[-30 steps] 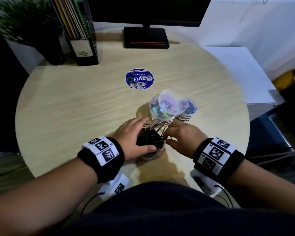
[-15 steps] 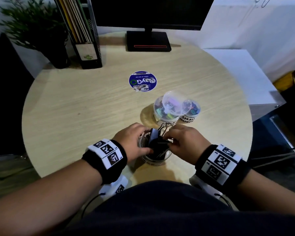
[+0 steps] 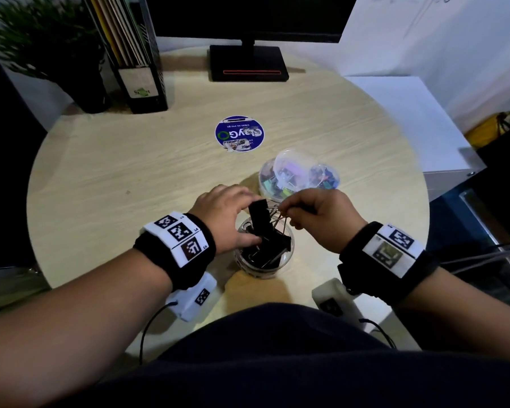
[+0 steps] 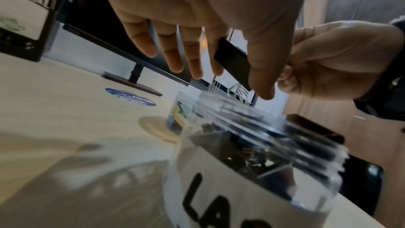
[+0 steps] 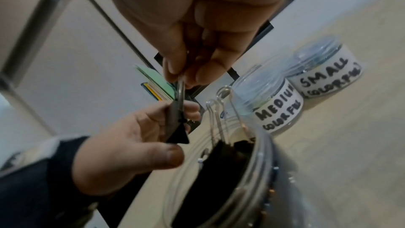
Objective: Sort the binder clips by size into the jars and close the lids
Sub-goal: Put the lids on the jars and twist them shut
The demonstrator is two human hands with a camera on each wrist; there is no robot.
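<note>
both hands point(image 3: 227, 213) point(image 3: 318, 216) pinch a black clip point(image 3: 259, 216) over the open large jar point(image 3: 262, 260); medium jar point(image 3: 280, 184) also unlidded

Both forearms reach forward, banded at the wrists, hands meeting close together. The left hand point(image 3: 228, 219) spreads palm down, fingers extended, thumb angled downward. The right hand point(image 3: 318, 214) curls into a pinch, thumb and fingertips point(image 5: 175, 68) pressed together.
</note>
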